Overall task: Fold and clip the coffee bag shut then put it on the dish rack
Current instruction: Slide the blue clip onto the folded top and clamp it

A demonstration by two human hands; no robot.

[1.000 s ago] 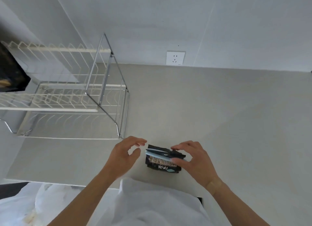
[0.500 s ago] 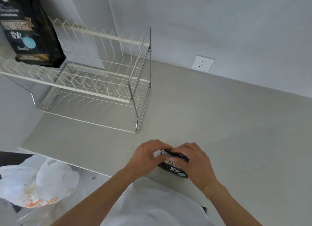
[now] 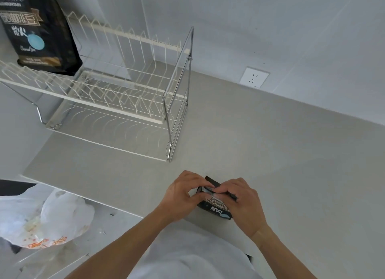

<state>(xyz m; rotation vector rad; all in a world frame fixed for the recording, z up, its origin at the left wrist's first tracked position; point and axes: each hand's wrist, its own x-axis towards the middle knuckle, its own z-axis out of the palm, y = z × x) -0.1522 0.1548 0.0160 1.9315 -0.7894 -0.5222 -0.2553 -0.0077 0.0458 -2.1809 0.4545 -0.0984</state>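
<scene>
Coffee bag [image 3: 216,209], small and black, stands on the grey counter [image 3: 270,153] near its front edge, seen from the head camera. Both hands pinch its folded top: the left hand [image 3: 183,195] grips the left end, the right hand [image 3: 242,203] grips the right end, fingertips meeting over the fold. Further back to the left stands a white wire dish rack [image 3: 125,91], well apart, with a larger black coffee bag [image 3: 39,28] on its upper tier. A wall socket [image 3: 254,78] sits behind.
</scene>
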